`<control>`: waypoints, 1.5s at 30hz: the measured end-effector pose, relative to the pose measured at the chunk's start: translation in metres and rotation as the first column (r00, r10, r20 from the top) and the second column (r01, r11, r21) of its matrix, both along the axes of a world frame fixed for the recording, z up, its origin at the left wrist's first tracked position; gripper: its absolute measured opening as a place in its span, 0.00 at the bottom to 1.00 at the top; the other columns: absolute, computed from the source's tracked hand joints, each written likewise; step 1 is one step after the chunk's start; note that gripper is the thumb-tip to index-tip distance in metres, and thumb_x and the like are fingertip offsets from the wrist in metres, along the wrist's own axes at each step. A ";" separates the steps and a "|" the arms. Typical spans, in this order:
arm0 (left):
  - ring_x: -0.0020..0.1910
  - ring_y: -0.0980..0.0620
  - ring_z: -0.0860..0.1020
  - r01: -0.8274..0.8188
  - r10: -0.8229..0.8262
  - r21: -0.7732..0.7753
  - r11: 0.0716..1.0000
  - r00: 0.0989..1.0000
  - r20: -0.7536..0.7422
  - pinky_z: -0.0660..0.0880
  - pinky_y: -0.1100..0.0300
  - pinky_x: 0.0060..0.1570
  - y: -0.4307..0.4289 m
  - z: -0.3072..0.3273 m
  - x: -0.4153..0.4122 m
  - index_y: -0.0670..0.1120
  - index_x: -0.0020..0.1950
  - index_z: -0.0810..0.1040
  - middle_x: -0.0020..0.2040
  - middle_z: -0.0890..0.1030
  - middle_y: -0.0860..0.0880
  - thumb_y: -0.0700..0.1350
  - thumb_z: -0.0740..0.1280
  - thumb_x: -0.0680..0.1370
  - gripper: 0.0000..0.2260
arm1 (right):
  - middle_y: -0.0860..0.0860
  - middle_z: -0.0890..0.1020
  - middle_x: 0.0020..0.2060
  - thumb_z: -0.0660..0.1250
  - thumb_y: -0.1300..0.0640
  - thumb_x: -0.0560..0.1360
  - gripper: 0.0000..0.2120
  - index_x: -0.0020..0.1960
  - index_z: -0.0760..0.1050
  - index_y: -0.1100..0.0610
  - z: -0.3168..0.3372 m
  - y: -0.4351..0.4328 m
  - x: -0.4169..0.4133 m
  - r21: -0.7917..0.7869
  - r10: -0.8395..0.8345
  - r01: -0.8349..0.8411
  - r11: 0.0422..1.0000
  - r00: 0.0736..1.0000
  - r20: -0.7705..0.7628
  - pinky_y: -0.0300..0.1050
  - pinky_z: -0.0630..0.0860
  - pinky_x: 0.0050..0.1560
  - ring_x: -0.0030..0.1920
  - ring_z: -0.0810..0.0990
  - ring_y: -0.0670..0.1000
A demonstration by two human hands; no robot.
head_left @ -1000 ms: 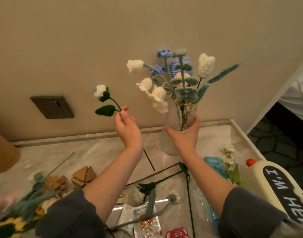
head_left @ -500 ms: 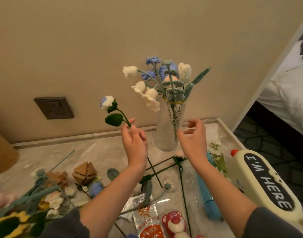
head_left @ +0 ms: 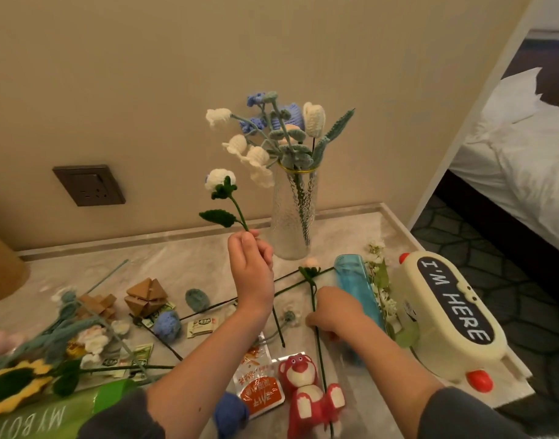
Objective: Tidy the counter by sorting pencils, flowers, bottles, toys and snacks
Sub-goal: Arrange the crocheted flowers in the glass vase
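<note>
In the head view, your left hand [head_left: 251, 270] is up over the worktop [head_left: 189, 261]. Its fingers pinch the stem of a white flower [head_left: 220, 180], which pokes up at 11 o'clock from the hand. The glass vase [head_left: 293, 217] stands just beside, at 1 o'clock. Your right hand [head_left: 332, 312] lies low at 5 o'clock on a long green stem [head_left: 319, 356]. I cannot tell if its fingers grip it.

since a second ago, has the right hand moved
Yes. The right hand has left the glass vase and dropped toward the camera, to a green stem lying beside the blue bottle.
</note>
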State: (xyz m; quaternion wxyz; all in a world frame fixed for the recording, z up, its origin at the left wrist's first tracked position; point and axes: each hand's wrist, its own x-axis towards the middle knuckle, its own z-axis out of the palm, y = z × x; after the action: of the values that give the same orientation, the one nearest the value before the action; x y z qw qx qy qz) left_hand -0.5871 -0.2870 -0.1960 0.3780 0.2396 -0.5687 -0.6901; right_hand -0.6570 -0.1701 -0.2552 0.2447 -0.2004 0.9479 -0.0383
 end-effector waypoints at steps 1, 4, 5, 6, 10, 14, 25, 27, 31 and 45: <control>0.27 0.56 0.65 -0.007 0.007 -0.005 1.000 1.000 -0.003 0.62 0.64 0.25 0.002 0.000 0.001 0.49 0.48 0.69 0.32 0.69 0.48 0.46 0.50 0.84 0.10 | 0.53 0.81 0.48 0.66 0.52 0.74 0.09 0.51 0.74 0.55 -0.001 -0.001 0.000 0.008 0.008 -0.008 1.000 1.000 0.007 0.44 0.73 0.42 0.48 0.82 0.54; 0.28 0.56 0.65 -0.017 0.017 -0.017 1.000 1.000 -0.007 0.63 0.65 0.27 0.005 0.001 0.003 0.48 0.49 0.69 0.34 0.69 0.47 0.45 0.51 0.84 0.10 | 0.55 0.81 0.51 0.64 0.58 0.75 0.09 0.54 0.75 0.57 -0.004 -0.003 -0.001 0.014 0.054 -0.055 0.998 0.998 0.020 0.45 0.74 0.44 0.50 0.81 0.55; 0.28 0.56 0.66 -0.019 0.018 -0.022 1.000 1.000 -0.009 0.64 0.65 0.27 0.006 0.000 0.004 0.48 0.49 0.70 0.34 0.69 0.46 0.45 0.51 0.84 0.09 | 0.55 0.80 0.50 0.63 0.59 0.75 0.08 0.54 0.75 0.58 -0.003 -0.003 -0.001 -0.008 0.060 -0.060 0.998 0.998 0.033 0.45 0.74 0.43 0.49 0.81 0.55; 0.29 0.56 0.66 -0.019 0.018 -0.029 0.999 1.000 -0.013 0.64 0.66 0.27 0.008 0.001 0.005 0.48 0.49 0.70 0.35 0.69 0.46 0.45 0.51 0.84 0.09 | 0.54 0.80 0.47 0.63 0.60 0.76 0.06 0.52 0.74 0.58 -0.002 -0.003 -0.003 -0.040 0.055 -0.054 0.998 0.998 0.041 0.44 0.74 0.42 0.47 0.80 0.55; 0.29 0.57 0.67 -0.031 0.029 -0.056 0.998 0.998 -0.047 0.65 0.67 0.27 0.013 0.004 0.003 0.49 0.50 0.70 0.36 0.71 0.47 0.45 0.53 0.84 0.08 | 0.53 0.80 0.31 0.61 0.62 0.74 0.07 0.37 0.72 0.58 0.020 -0.002 -0.013 -0.225 0.021 -0.016 0.974 1.000 0.017 0.43 0.77 0.31 0.31 0.81 0.53; 0.31 0.56 0.70 -0.039 0.027 -0.115 0.993 0.995 -0.097 0.69 0.67 0.28 0.024 0.008 -0.003 0.51 0.53 0.71 0.35 0.73 0.51 0.45 0.54 0.84 0.07 | 0.58 0.84 0.33 0.61 0.60 0.77 0.06 0.43 0.74 0.60 0.045 0.000 -0.021 -0.450 0.024 -0.007 0.893 0.999 0.031 0.55 0.84 0.38 0.31 0.85 0.55; 0.43 0.54 0.81 -0.021 0.010 -0.175 0.984 0.998 -0.063 0.79 0.55 0.49 0.034 0.030 -0.026 0.51 0.52 0.79 0.44 0.82 0.50 0.45 0.64 0.80 0.05 | 0.51 0.81 0.36 0.65 0.51 0.77 0.07 0.43 0.72 0.52 0.115 0.015 -0.031 -0.772 0.030 -0.217 0.597 0.968 -0.249 0.57 0.81 0.41 0.37 0.82 0.51; 0.47 0.53 0.82 0.028 -0.034 -0.133 0.991 0.998 -0.046 0.79 0.51 0.52 0.036 0.037 -0.031 0.50 0.52 0.80 0.46 0.84 0.50 0.42 0.66 0.79 0.05 | 0.51 0.82 0.35 0.66 0.50 0.77 0.08 0.42 0.71 0.52 0.130 0.015 -0.035 -0.822 0.031 -0.217 0.527 0.971 -0.237 0.57 0.81 0.40 0.36 0.82 0.50; 0.51 0.50 0.83 0.100 -0.100 -0.004 0.995 0.994 -0.035 0.80 0.51 0.53 0.035 0.049 -0.038 0.46 0.55 0.80 0.50 0.84 0.47 0.40 0.66 0.79 0.06 | 0.50 0.83 0.36 0.68 0.51 0.76 0.07 0.42 0.73 0.51 0.145 0.014 -0.044 -0.844 0.071 -0.235 0.483 0.971 -0.230 0.54 0.82 0.41 0.36 0.83 0.47; 0.47 0.55 0.84 0.227 -0.227 -0.008 0.974 0.968 -0.107 0.80 0.62 0.43 0.029 0.089 -0.066 0.51 0.49 0.81 0.45 0.85 0.52 0.37 0.66 0.78 0.09 | 0.43 0.84 0.36 0.70 0.53 0.75 0.06 0.42 0.79 0.42 0.170 0.013 -0.072 -0.852 0.091 -0.274 0.447 0.961 -0.261 0.47 0.82 0.44 0.38 0.83 0.41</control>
State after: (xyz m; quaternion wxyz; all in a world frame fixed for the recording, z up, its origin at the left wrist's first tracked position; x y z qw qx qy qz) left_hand -0.6526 -0.2577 -0.1073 0.3261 0.1363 -0.5699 -0.7418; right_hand -0.7287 -0.1569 -0.0849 0.0239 -0.4012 0.7821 -0.4762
